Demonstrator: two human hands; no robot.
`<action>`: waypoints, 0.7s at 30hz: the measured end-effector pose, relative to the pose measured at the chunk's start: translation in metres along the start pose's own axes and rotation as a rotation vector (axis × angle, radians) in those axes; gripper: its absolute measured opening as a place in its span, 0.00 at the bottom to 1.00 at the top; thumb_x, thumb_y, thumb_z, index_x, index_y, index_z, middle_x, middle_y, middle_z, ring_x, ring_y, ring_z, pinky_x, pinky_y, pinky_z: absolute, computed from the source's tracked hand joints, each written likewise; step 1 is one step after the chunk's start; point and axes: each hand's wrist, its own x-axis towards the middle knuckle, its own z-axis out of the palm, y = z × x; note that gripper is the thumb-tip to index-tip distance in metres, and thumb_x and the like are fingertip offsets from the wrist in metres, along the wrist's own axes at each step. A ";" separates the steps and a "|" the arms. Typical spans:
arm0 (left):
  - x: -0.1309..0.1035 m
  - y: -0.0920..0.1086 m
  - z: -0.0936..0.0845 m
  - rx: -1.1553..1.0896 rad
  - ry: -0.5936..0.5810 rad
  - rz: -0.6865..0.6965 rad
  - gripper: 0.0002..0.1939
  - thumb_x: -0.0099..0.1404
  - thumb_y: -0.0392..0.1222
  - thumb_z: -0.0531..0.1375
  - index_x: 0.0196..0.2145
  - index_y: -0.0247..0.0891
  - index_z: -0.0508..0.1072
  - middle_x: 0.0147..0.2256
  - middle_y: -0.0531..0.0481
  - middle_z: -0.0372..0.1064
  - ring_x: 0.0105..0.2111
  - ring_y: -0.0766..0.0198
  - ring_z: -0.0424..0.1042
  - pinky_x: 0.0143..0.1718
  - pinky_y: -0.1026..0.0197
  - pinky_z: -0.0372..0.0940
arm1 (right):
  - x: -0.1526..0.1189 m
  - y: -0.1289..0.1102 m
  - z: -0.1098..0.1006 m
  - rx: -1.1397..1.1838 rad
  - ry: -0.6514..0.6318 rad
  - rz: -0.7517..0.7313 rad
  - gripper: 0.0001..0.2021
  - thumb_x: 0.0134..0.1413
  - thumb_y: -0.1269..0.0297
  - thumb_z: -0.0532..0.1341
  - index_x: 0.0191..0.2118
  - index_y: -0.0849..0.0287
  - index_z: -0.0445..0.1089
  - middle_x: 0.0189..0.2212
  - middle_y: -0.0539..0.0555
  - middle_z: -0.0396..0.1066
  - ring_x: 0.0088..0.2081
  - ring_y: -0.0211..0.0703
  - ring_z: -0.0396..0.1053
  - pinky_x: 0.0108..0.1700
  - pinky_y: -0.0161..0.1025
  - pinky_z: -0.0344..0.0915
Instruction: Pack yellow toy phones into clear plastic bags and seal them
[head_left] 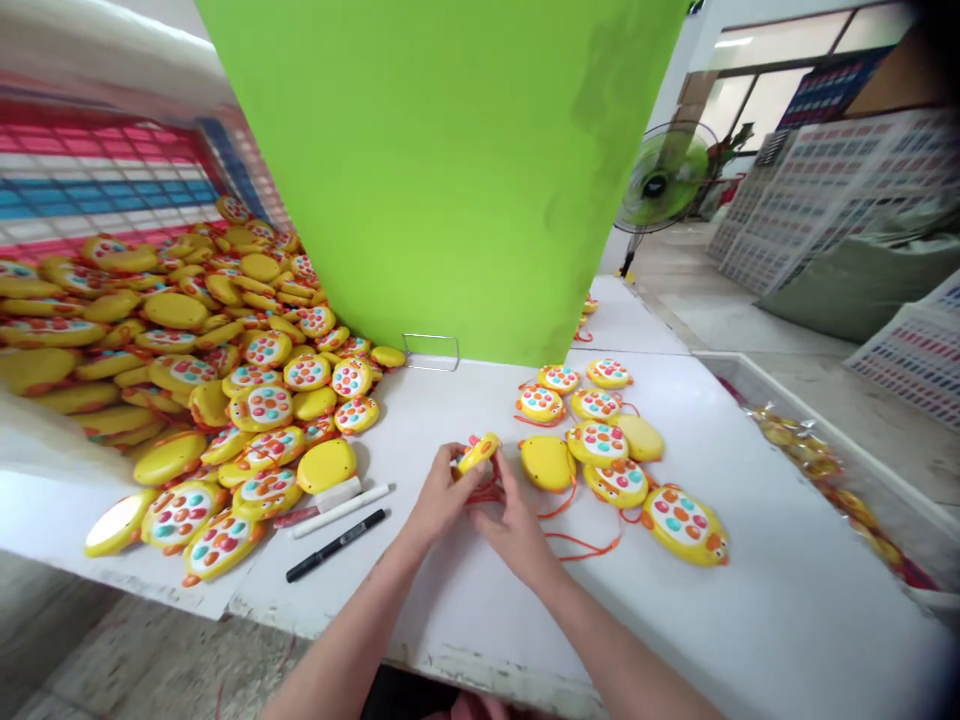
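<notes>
Between my two hands a yellow duck-shaped toy (478, 455) is held tilted on its edge above the white table (442, 400). My left hand (437, 492) grips it from the left and my right hand (516, 507) from the right, fingers curled around it. Orange-red cord shows beneath the toy, between the fingers. Just right of my right hand, a yellow toy (548, 463) lies back up with an orange cord (585, 548) trailing from it. Several more toys with coloured buttons, such as the nearest one (684, 524), lie beyond it, some with cords.
A large heap of similar toys (259, 408) spills across the table's left side. Beside it lie a black marker (335, 546) and a white pen (341, 511). A tall green panel (457, 180) stands behind. At right is a bin (750, 375) with wrapped items; a fan (664, 180) stands farther back.
</notes>
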 end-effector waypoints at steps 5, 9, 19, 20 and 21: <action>-0.050 -0.018 0.005 -0.301 -0.017 0.062 0.18 0.64 0.51 0.58 0.45 0.36 0.64 0.47 0.42 0.66 0.44 0.58 0.71 0.46 0.54 0.66 | -0.002 -0.007 -0.005 -0.138 -0.025 -0.044 0.27 0.53 0.66 0.59 0.60 0.56 0.59 0.56 0.58 0.64 0.57 0.51 0.61 0.59 0.52 0.57; -0.059 -0.033 0.002 -0.402 0.215 0.024 0.29 0.61 0.50 0.61 0.55 0.39 0.55 0.52 0.40 0.61 0.45 0.58 0.70 0.45 0.54 0.67 | -0.005 -0.016 -0.004 -0.067 -0.121 -0.037 0.21 0.57 0.62 0.58 0.56 0.56 0.62 0.53 0.56 0.67 0.54 0.49 0.64 0.56 0.48 0.61; -0.066 -0.018 -0.004 -0.475 0.006 0.080 0.37 0.60 0.47 0.62 0.61 0.42 0.50 0.56 0.43 0.61 0.50 0.57 0.67 0.51 0.56 0.64 | -0.009 -0.023 -0.007 0.228 -0.129 0.199 0.22 0.56 0.55 0.59 0.56 0.52 0.63 0.54 0.54 0.66 0.52 0.49 0.66 0.52 0.47 0.65; -0.066 -0.019 -0.005 -0.463 0.004 0.078 0.36 0.61 0.48 0.62 0.62 0.41 0.50 0.55 0.43 0.62 0.50 0.57 0.67 0.51 0.56 0.64 | -0.009 -0.025 -0.006 0.216 -0.163 0.192 0.23 0.56 0.55 0.59 0.56 0.52 0.63 0.54 0.54 0.66 0.53 0.49 0.66 0.53 0.47 0.65; -0.066 -0.019 -0.006 -0.442 0.009 0.074 0.35 0.62 0.48 0.61 0.62 0.41 0.50 0.54 0.44 0.63 0.49 0.57 0.67 0.51 0.55 0.63 | -0.010 -0.028 -0.005 0.191 -0.195 0.180 0.23 0.56 0.55 0.59 0.57 0.52 0.63 0.54 0.54 0.66 0.53 0.49 0.65 0.54 0.46 0.64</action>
